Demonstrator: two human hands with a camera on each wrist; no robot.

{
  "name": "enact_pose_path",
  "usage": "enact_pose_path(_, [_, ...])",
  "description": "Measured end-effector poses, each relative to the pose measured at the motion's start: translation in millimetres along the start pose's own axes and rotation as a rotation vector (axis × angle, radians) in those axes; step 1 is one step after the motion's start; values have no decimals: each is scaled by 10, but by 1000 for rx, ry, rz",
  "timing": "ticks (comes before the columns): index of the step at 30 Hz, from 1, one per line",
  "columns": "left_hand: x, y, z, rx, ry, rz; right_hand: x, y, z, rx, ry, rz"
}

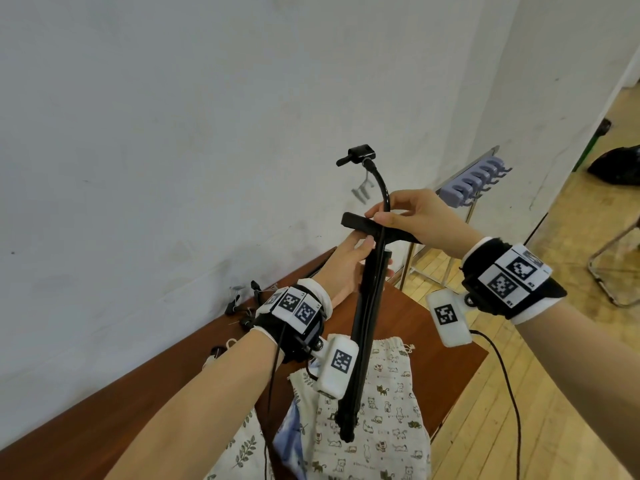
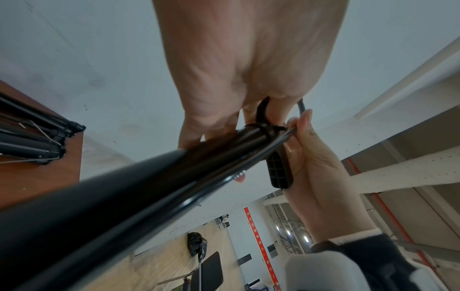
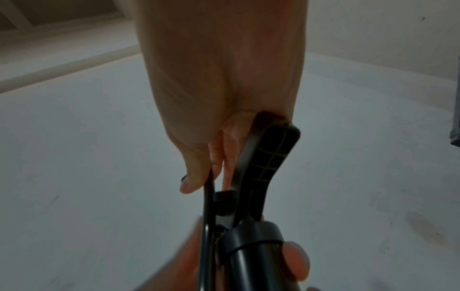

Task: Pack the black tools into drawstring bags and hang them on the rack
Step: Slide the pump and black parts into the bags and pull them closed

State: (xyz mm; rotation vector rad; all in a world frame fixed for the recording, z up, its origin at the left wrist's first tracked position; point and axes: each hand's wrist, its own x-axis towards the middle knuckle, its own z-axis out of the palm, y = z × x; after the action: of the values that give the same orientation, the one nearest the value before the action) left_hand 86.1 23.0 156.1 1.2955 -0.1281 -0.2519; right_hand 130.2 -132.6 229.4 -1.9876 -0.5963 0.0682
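Note:
A long black air pump (image 1: pixel 363 327) stands tilted above the table. Its foot end is over a cat-print drawstring bag (image 1: pixel 391 410). My left hand (image 1: pixel 353 261) grips the barrel (image 2: pixel 149 187) just below the T-handle (image 3: pixel 268 163). My right hand (image 1: pixel 391 216) is curled over that handle and pinches the black hose (image 1: pixel 379 183) against it. The hose arcs up to the nozzle head (image 1: pixel 360 154). In the right wrist view, the fingers (image 3: pixel 296 259) of my left hand wrap the barrel top.
A leaf-print bag (image 1: pixel 242 452) and a blue-lined one (image 1: pixel 291 431) lie on the brown table (image 1: pixel 138 393). More black pumps (image 2: pixel 32 133) lie at the table's far end near the wall. A hook rack (image 1: pixel 474 181) stands at the right, beyond the table's edge.

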Motion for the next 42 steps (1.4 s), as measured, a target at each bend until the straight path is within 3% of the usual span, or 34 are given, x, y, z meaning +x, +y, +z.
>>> enact_pose_path(7, [42, 8, 6, -19, 12, 0, 21, 16, 70, 4, 73, -18])
enact_pose_path(13, [154, -14, 9, 90, 93, 41, 89, 73, 137, -46, 113, 5])
enact_pose_path(22, [152, -128, -55, 58, 220, 80, 92, 121, 260, -32, 129, 32])
enact_pose_path(28, [91, -59, -103, 132, 77, 39, 138, 217, 180, -66, 112, 133])
enact_pose_path(31, [76, -21, -98, 118, 74, 19, 120, 286, 192, -170, 183, -25])
enact_pose_path(33, [75, -9, -89, 117, 53, 21, 121, 322, 188, -386, 44, -170])
enact_pose_path(35, [78, 9, -77, 123, 39, 35, 109, 342, 168, -440, -96, -125])
enact_pose_path(42, [83, 59, -91, -34, 97, 104, -186, 381, 91, 116, -235, 190])
